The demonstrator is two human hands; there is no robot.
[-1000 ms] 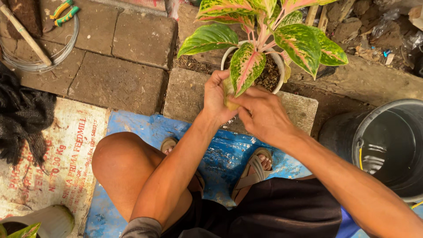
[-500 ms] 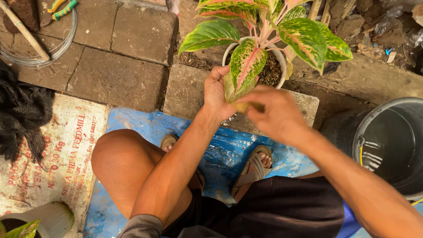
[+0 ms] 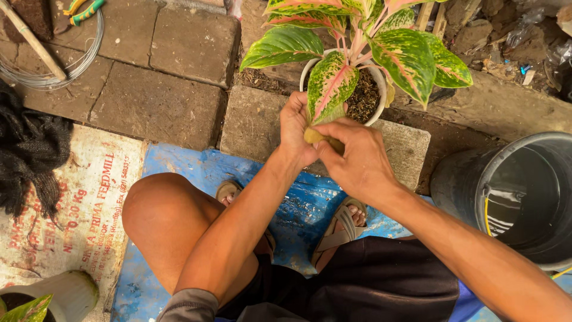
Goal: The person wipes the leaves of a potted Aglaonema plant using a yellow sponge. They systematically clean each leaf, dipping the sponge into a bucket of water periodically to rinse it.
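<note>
Leaf: a green, pink-veined leaf (image 3: pixel 329 86) hung over the near rim of the white pot (image 3: pixel 310 67), upper middle of the frame; its yellowed lower tip sat between both hands.
Left hand: the left hand (image 3: pixel 296 128) was closed around the leaf's base, fingers curled at the pot rim, much as half a second before.
Right hand: the right hand (image 3: pixel 357 158) had moved back in from slightly lower right; its fingers pinched shut on the yellowed tip.
Meaning: the grip looked renewed, so the work on that leaf seemed ongoing, not finished.
Pot's place: on a stone block (image 3: pixel 256 122), above the blue sheet (image 3: pixel 179 167).
Surroundings: dark bucket (image 3: pixel 524 197) at right; wire coil (image 3: pixel 56 65) upper left.
</note>
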